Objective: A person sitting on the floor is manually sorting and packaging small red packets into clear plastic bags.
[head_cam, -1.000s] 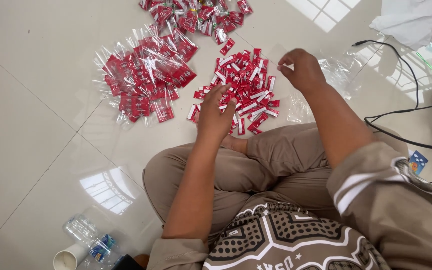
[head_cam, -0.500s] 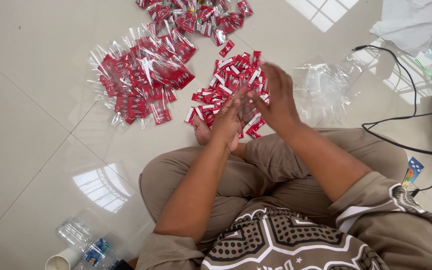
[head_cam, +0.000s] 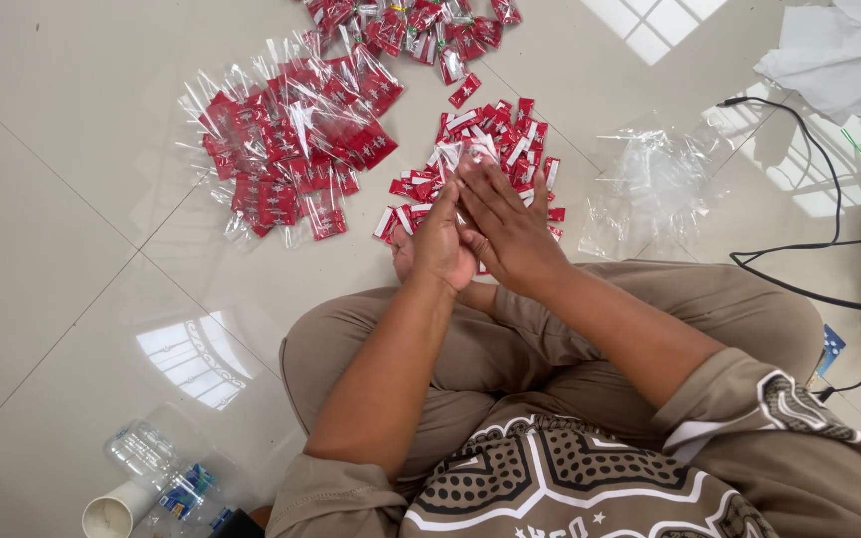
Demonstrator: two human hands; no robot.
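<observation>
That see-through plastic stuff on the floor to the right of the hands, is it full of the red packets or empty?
Empty. The clear bags lie crumpled on the floor tiles with no red showing through, while the loose red sachets sit in a separate heap just left.

Both forearms extended forward over crossed legs; left hand (head_cam: 442,244) and right hand (head_cam: 506,227) pressed together, fingers straight.
</observation>
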